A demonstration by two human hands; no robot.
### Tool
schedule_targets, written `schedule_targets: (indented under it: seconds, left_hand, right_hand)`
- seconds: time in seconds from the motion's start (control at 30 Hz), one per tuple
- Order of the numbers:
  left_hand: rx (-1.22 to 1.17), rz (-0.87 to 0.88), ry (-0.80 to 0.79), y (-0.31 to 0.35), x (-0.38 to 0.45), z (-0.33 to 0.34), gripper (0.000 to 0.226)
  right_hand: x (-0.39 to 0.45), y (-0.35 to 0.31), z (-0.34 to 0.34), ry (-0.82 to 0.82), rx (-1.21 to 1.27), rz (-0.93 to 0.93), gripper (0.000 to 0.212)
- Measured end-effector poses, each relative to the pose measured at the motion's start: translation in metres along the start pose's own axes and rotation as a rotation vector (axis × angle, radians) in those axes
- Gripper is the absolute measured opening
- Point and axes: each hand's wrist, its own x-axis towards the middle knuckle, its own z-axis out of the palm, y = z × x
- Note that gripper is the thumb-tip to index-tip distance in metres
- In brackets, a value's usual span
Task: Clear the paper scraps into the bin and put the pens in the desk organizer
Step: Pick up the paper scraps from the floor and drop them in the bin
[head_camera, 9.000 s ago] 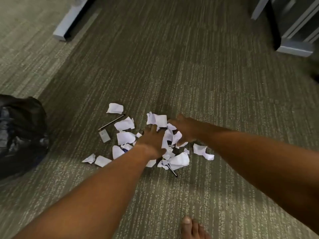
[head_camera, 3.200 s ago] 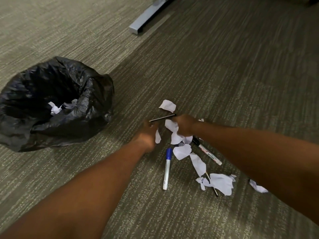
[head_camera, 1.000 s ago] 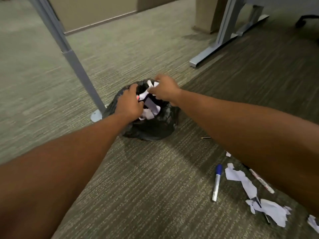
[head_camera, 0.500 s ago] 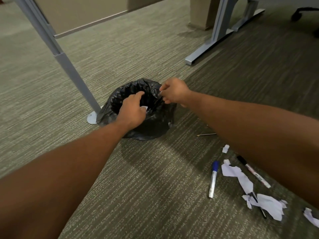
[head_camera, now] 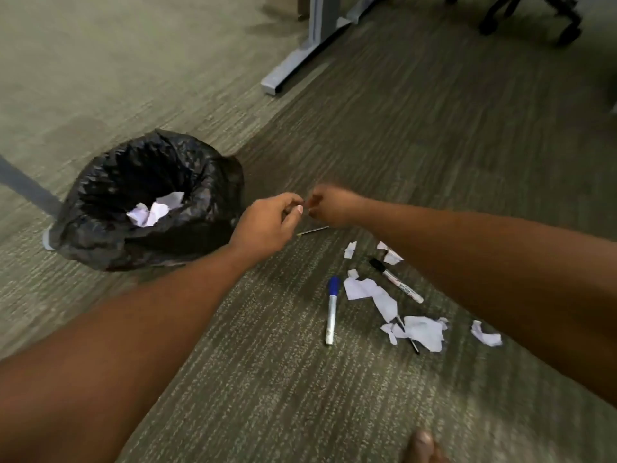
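A bin [head_camera: 100, 238] lined with a black bag stands on the carpet at the left, with white paper scraps [head_camera: 155, 208] inside. My left hand [head_camera: 267, 222] and my right hand [head_camera: 330, 205] hover close together just right of the bin, fingers loosely curled, nothing visible in them. Below them lies a thin dark pen [head_camera: 314, 230]. Further right on the floor lie a blue-capped marker [head_camera: 331, 309], a black-capped marker [head_camera: 395, 280], several white paper scraps [head_camera: 370, 292] and another thin pen [head_camera: 409, 335] half under a scrap. No desk organizer is in view.
A grey desk leg with a flat foot [head_camera: 300, 58] stands at the top middle. Chair castors [head_camera: 567, 31] show at the top right. A grey pole base [head_camera: 30, 192] is left of the bin. My bare toe [head_camera: 424, 446] is at the bottom edge.
Both hands dropped the scraps into the bin and have pulled back to the right, away from its rim, towards the remaining litter. The camera tilted down and right.
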Motion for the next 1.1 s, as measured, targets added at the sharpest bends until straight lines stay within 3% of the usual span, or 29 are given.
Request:
schedule_targets:
  seconds: [0.13,0.4,0.5,0.57,0.7,0.8,0.93,1.0,1.1]
  left_hand:
    - [0.055,0.021,-0.189,0.024,0.001,0.049,0.014]
    - [0.022,0.069,-0.369,0.067,0.0,0.111,0.021]
    - [0.056,0.07,-0.503,0.077,-0.01,0.136,0.024]
    - [0.114,0.076,-0.58,0.081,-0.019,0.154,0.037]
    - [0.303,0.012,-0.697,0.09,-0.033,0.185,0.099]
    - [0.376,-0.124,-0.701,0.095,-0.045,0.203,0.115]
    - [0.42,-0.155,-0.617,0.098,-0.059,0.219,0.11]
    - [0.473,-0.108,-0.591,0.095,-0.061,0.22,0.1]
    - [0.498,-0.094,-0.586,0.099,-0.054,0.216,0.077]
  right_hand:
    - [-0.02,0.05,-0.003,0.061,-0.039,0.09,0.021]
    - [-0.063,0.124,0.007,0.077,-0.106,0.164,0.019]
    - [-0.089,0.147,0.015,0.061,-0.114,0.175,0.028]
    - [-0.107,0.166,0.02,0.053,-0.124,0.204,0.031]
    - [-0.141,0.207,0.03,0.027,-0.162,0.313,0.044]
    - [-0.166,0.238,0.04,-0.015,-0.172,0.429,0.044]
    - [-0.192,0.272,0.054,-0.035,-0.16,0.548,0.04]
    - [-0.197,0.281,0.064,-0.037,-0.173,0.546,0.041]
    - [-0.202,0.289,0.08,-0.028,-0.207,0.524,0.025]
